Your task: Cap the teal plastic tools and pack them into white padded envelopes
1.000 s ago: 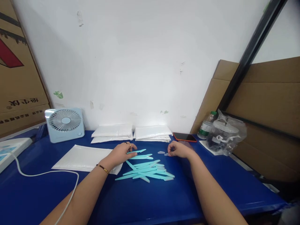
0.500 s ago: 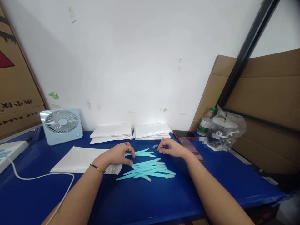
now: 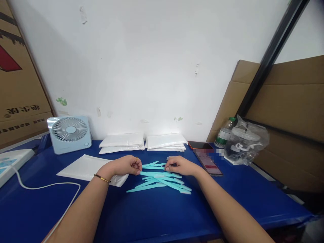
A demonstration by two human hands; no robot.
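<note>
On the blue worktop (image 3: pixel 157 216), the turquoise sticks (image 3: pixel 172 185) in the middle have shifted: the left hand (image 3: pixel 128 165) now pinches one's end, seemingly singling it out, while the right hand's (image 3: pixel 181 165) half-curled grip hides any hold.

Had a white wall (image 3: pixel 141 67) rising behind the far edge of a blue table (image 3: pixel 141 219). Showed peeling patches (image 3: pixel 98 111) on that surface, some low near the far edge, others higher, plus a greenish scrap (image 3: pixel 61 101) above the far left corner. Was hemmed in at the left by a large brown carton (image 3: pixel 27 77) with dark lettering (image 3: pixel 22 110) and a red patch (image 3: pixel 8 61). Was closed off beyond the right edge by brown cardboard panels (image 3: pixel 293 104), with a dark slanting post (image 3: pixel 273 54) running up between them. Was lit softly and evenly, brighter at mid-wall, greyer toward the left, with a dull sheen near the table's right edge.
</note>
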